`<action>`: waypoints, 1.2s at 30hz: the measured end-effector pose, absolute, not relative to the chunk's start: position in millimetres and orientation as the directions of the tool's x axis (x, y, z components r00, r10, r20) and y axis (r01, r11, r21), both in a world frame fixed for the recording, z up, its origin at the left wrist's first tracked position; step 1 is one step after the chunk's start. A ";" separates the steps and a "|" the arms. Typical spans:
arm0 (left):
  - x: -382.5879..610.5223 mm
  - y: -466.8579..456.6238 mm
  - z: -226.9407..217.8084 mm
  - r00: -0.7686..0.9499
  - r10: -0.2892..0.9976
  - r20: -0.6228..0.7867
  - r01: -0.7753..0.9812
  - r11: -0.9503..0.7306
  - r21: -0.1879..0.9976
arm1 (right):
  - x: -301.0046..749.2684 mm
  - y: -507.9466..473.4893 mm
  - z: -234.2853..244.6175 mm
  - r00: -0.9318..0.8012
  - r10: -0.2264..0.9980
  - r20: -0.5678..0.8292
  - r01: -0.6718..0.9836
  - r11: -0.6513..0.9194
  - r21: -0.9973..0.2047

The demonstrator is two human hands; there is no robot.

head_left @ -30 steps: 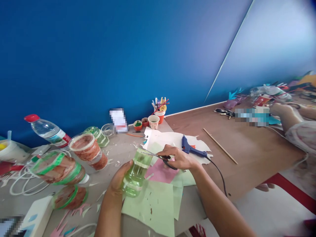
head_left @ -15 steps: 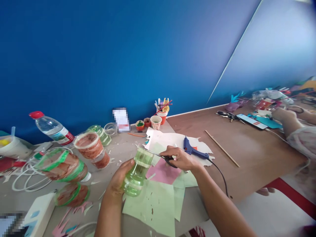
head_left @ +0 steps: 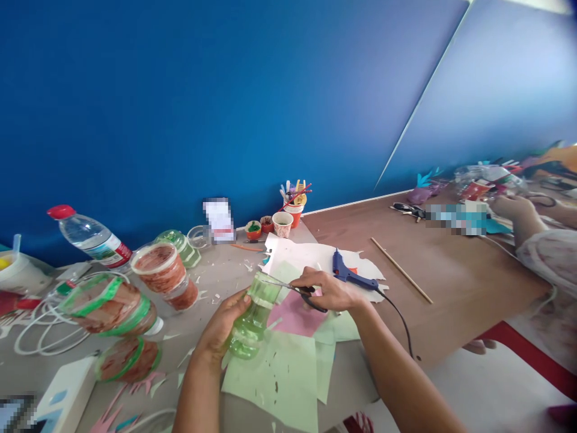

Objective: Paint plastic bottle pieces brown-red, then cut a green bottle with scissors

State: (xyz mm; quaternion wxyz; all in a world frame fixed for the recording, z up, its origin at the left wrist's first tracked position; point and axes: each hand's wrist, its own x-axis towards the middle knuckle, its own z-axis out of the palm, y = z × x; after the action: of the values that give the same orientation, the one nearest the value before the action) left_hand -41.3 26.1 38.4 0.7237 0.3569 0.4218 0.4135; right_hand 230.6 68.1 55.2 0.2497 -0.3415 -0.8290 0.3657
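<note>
My left hand grips a clear green plastic bottle piece with pale bands around it, tilted with its upper end away from me. In my right hand is a pair of scissors with black handles, fingers wrapped around the grips. The blades lie at the upper rim of the bottle piece; whether they are parted is hard to make out. Under both hands are sheets of light green paper and a pink sheet.
A blue glue gun lies on white paper, its cord trailing right. A wooden stick is beyond it. Brown-painted cups, a red-capped water bottle and white cables crowd the left. Another person's hand is at far right.
The scissor blades appear to sit a little differently at the bottle piece's rim. Both hands keep their grips, and the whole view has shifted slightly.
</note>
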 end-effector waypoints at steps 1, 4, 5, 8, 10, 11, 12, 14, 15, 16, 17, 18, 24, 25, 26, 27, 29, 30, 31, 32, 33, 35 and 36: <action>-41.6 26.2 38.9 0.294 0.902 -0.317 -0.297 0.402 0.866 | 230.3 68.0 55.1 -0.641 0.752 0.157 0.392 0.496 -0.775; -43.1 26.2 39.7 0.281 0.904 -0.321 -0.291 0.399 0.869 | 230.3 68.1 55.4 -0.639 0.756 0.141 0.409 0.489 -0.770; -43.7 26.1 39.6 0.277 0.906 -0.319 -0.290 0.396 0.871 | 230.3 68.1 55.3 -0.638 0.758 0.138 0.409 0.485 -0.773; -45.3 25.9 39.6 0.258 0.915 -0.309 -0.293 0.379 0.878 | 229.8 68.6 54.2 -0.633 0.760 0.148 0.400 0.485 -0.778; -45.8 25.8 40.4 0.250 0.919 -0.305 -0.289 0.371 0.882 | 228.9 68.9 52.6 -0.632 0.758 0.159 0.395 0.492 -0.775; -45.7 25.8 41.1 0.249 0.920 -0.303 -0.283 0.369 0.885 | 228.3 69.0 51.9 -0.627 0.762 0.164 0.394 0.492 -0.776; -45.3 25.8 41.8 0.249 0.920 -0.303 -0.275 0.367 0.889 | 227.6 69.0 51.2 -0.620 0.767 0.165 0.394 0.486 -0.780; -43.7 25.9 43.4 0.247 0.921 -0.301 -0.258 0.362 0.896 | 226.3 68.6 50.4 -0.608 0.779 0.151 0.397 0.464 -0.792; -42.8 26.0 44.0 0.246 0.922 -0.299 -0.251 0.359 0.899 | 225.8 68.3 50.4 -0.604 0.785 0.140 0.400 0.450 -0.799; -41.9 26.0 44.6 0.243 0.923 -0.298 -0.245 0.355 0.902 | 225.4 67.9 50.7 -0.601 0.789 0.130 0.404 0.439 -0.803; -41.2 25.9 45.0 0.243 0.924 -0.297 -0.240 0.354 0.904 | 225.3 67.5 51.3 -0.599 0.791 0.126 0.405 0.435 -0.804; -40.9 25.7 45.3 0.246 0.923 -0.297 -0.233 0.354 0.906 | 225.4 67.2 52.0 -0.600 0.790 0.127 0.405 0.437 -0.803; -44.2 24.8 46.2 0.284 0.915 -0.288 -0.183 0.346 0.920 | 228.0 66.3 54.8 -0.610 0.781 0.135 0.425 0.467 -0.776; -44.5 25.1 45.9 0.281 0.915 -0.289 -0.179 0.345 0.921 | 227.9 66.1 54.6 -0.598 0.791 0.126 0.444 0.458 -0.771; -44.4 25.4 45.3 0.270 0.920 -0.286 -0.179 0.339 0.923 | 227.5 65.8 54.1 -0.585 0.802 0.119 0.458 0.448 -0.767; -44.0 25.7 44.6 0.254 0.927 -0.277 -0.181 0.327 0.927 | 227.0 65.5 53.4 -0.573 0.811 0.121 0.465 0.443 -0.767; -42.7 26.1 42.4 0.223 0.942 -0.250 -0.196 0.295 0.935 | 225.9 65.3 51.2 -0.543 0.824 0.162 0.441 0.443 -0.780; -42.0 26.0 41.1 0.219 0.947 -0.236 -0.207 0.281 0.937 | 225.5 65.7 49.7 -0.529 0.826 0.192 0.407 0.446 -0.797; -41.4 25.8 39.9 0.219 0.950 -0.223 -0.218 0.271 0.938 | 225.2 66.5 47.7 -0.510 0.831 0.224 0.359 0.442 -0.822; -40.8 25.4 38.8 0.220 0.952 -0.212 -0.229 0.262 0.938 | 225.0 67.8 45.3 -0.477 0.842 0.253 0.296 0.425 -0.855; -40.3 24.9 37.8 0.220 0.955 -0.201 -0.241 0.253 0.937 | 224.8 69.7 42.5 -0.432 0.859 0.274 0.217 0.394 -0.893; -39.1 23.8 36.4 0.225 0.959 -0.171 -0.262 0.229 0.937 | 223.2 74.2 36.0 -0.317 0.902 0.293 0.016 0.314 -0.949; -38.3 23.2 36.0 0.236 0.959 -0.159 -0.265 0.221 0.938 | 221.7 76.4 32.7 -0.261 0.921 0.291 -0.085 0.278 -0.957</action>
State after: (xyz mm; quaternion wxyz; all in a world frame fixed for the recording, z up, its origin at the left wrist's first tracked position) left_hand -38.3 23.2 36.0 0.6639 0.4208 0.4119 0.4610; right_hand 221.7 76.4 32.7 0.5058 -0.3374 -0.6191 0.4971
